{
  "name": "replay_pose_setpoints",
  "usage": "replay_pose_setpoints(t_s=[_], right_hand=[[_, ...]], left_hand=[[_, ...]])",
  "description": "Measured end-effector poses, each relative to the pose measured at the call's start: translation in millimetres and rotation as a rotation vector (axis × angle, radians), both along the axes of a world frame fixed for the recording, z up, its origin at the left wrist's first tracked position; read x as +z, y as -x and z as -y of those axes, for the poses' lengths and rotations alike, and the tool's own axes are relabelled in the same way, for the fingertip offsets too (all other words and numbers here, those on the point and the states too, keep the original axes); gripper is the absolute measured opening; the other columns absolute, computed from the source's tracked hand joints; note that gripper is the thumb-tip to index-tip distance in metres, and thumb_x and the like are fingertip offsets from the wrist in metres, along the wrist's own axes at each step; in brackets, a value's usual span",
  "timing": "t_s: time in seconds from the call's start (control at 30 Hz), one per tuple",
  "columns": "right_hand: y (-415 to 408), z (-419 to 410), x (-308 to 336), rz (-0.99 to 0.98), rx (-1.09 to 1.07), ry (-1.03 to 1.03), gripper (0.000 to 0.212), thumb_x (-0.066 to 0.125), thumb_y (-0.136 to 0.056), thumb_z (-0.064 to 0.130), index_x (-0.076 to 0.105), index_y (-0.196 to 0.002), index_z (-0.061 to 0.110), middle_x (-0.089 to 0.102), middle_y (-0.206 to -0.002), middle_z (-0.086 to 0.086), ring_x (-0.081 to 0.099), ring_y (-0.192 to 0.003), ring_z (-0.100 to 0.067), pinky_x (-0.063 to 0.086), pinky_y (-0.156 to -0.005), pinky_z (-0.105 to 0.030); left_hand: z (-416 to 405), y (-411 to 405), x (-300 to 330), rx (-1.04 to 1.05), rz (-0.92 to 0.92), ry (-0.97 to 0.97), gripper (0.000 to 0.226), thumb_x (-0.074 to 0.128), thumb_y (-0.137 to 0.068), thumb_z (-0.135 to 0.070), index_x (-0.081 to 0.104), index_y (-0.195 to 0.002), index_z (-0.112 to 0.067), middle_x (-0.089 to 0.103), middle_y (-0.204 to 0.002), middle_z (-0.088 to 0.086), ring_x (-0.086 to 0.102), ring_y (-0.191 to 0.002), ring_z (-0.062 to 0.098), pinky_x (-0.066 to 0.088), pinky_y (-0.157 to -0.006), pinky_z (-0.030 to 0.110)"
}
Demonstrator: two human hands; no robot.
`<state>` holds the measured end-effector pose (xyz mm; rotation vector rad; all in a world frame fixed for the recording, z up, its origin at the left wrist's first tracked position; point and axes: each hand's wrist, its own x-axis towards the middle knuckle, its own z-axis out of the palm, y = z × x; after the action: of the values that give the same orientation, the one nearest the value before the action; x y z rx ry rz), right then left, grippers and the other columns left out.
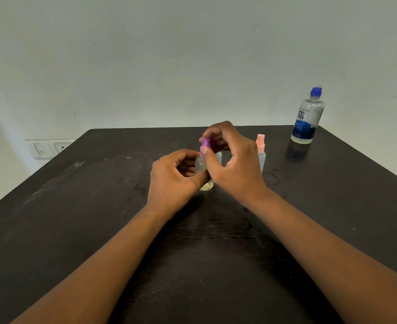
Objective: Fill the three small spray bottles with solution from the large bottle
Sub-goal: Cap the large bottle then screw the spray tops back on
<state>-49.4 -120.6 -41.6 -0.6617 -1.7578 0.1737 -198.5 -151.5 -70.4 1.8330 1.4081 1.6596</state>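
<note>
At the middle of the dark table [76,206] my left hand [171,181] grips the clear body of a small spray bottle [200,165]. My right hand [232,160] pinches its purple spray top [204,145] from above. Behind my right hand a second small bottle [218,157] shows only as a sliver of clear plastic. A third small bottle with a pink spray top [260,149] stands upright just right of my right hand. The large bottle [306,116], clear with a blue cap and a blue and white label, stands upright at the table's far right corner.
A pale wall rises right behind the table's far edge. A white switch and socket plate [50,148] is on the wall at the left. Faint ring marks [271,178] lie on the table near the pink-topped bottle.
</note>
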Motion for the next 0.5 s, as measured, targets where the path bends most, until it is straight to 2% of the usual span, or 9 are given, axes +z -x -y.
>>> replay_pose_setpoints(t_s=[0.17, 0.23, 0.33, 0.5], right_hand=[[0.2, -1.0, 0.3, 0.001, -0.049, 0.014, 0.024, 0.083, -0.085, 0.015, 0.063, -0.096, 0.008, 0.065, -0.088, 0.000, 0.062, -0.079, -0.015, 0.055, -0.071, -0.030], [-0.8, -1.0, -0.1, 0.000, -0.033, 0.000, 0.020, 0.079, -0.086, 0.012, 0.062, -0.096, 0.008, 0.065, -0.088, 0.000, 0.062, -0.080, -0.015, 0.056, -0.071, -0.033], [-1.1, -1.3, -1.3, 0.001, 0.014, -0.006, 0.016, 0.071, -0.087, 0.003, 0.062, -0.100, 0.005, 0.069, -0.090, -0.001, 0.067, -0.083, -0.017, 0.058, -0.073, -0.039], [-0.8, -2.4, -1.9, -0.005, 0.002, 0.011, 0.021, 0.076, -0.085, 0.007, 0.062, -0.101, 0.007, 0.067, -0.089, 0.002, 0.066, -0.080, -0.015, 0.058, -0.071, -0.036]], left_hand=[[-0.1, 0.0, -0.3, -0.006, -0.027, 0.000, 0.030, 0.088, -0.082, -0.027, 0.080, -0.109, -0.019, 0.077, -0.087, -0.011, 0.074, -0.083, 0.007, 0.060, -0.073, 0.019], [0.4, -0.3, 0.9, -0.023, -0.027, 0.011, 0.035, 0.086, -0.081, -0.034, 0.080, -0.111, -0.019, 0.078, -0.090, -0.010, 0.075, -0.085, 0.008, 0.063, -0.077, 0.024], [2.2, 0.0, 2.0, -0.035, 0.000, -0.003, 0.047, 0.079, -0.074, -0.048, 0.081, -0.111, -0.020, 0.079, -0.090, -0.011, 0.076, -0.085, 0.008, 0.061, -0.076, 0.020], [-0.8, 1.5, 0.0, 0.000, -0.013, -0.005, 0.029, 0.088, -0.082, -0.024, 0.081, -0.111, -0.020, 0.079, -0.089, -0.011, 0.075, -0.084, 0.009, 0.060, -0.075, 0.019]])
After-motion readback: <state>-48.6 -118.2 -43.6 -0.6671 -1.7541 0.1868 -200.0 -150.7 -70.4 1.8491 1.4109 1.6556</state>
